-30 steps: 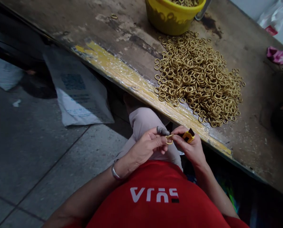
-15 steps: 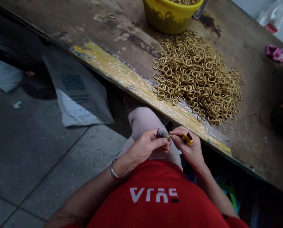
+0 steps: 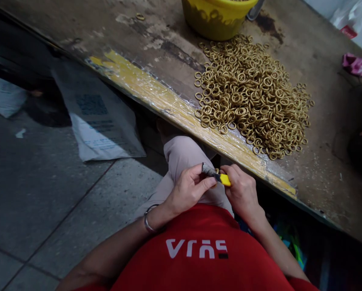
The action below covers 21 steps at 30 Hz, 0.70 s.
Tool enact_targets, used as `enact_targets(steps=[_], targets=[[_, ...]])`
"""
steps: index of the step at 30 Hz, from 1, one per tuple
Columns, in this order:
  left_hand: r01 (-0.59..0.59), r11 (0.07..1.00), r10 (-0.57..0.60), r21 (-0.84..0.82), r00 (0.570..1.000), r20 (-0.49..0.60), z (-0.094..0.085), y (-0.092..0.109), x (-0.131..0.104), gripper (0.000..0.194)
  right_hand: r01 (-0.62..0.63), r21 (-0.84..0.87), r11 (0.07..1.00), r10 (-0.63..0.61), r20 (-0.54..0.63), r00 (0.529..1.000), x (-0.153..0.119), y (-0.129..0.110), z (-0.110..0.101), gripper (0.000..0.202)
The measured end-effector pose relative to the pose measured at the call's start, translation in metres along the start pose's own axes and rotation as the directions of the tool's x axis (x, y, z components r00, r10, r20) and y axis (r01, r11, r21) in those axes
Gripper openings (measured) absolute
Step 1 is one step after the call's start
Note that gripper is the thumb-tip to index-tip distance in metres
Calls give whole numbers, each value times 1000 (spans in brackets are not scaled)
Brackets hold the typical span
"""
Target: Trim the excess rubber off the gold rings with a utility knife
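My left hand is closed, thumb against an index finger that wears a grey finger cover. It pinches a brass-coloured ring, which my fingers and the tool mostly hide. Wrapped in my right hand is a yellow utility knife, its dark tip pointing left against the ring and my left fingertips. Both hands meet above my lap, just off the table's near edge. On the table beyond them lies a large pile of matching rings.
A yellow bowl of rings stands behind the pile. One loose ring lies to its left. Yellow tape under clear film covers the table edge. A printed white sack is on the floor at left; pink cloth lies far right.
My right hand has turned the knife from pointing up and away to lying across toward the ring in my left hand. My left hand stays nearly in place.
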<state>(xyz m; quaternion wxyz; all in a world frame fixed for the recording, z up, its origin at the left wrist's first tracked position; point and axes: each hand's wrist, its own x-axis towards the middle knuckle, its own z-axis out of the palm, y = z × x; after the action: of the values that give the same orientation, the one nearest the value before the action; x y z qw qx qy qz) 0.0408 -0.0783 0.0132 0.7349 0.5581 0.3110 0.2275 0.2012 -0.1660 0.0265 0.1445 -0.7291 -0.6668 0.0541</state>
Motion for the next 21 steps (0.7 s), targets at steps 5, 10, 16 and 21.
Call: enact_targets(steps=[5,10,16,21], targets=[[-145,958,160,249,986,-39,-4,7,-1,5,-11,-147,989,12,11,1000,6,-6,2,18],[-330,917,306,225,942,136,3,18,-5,9,-201,-300,933,214,13,977,39,9,6,20],[-188,920,152,343,980,130,9,1,7,11,-204,-257,944,188,-86,978,90,34,12,27],[-206,832,73,515,961,265,9,-16,14,30,-182,-239,954,181,-28,983,111,36,23,20]])
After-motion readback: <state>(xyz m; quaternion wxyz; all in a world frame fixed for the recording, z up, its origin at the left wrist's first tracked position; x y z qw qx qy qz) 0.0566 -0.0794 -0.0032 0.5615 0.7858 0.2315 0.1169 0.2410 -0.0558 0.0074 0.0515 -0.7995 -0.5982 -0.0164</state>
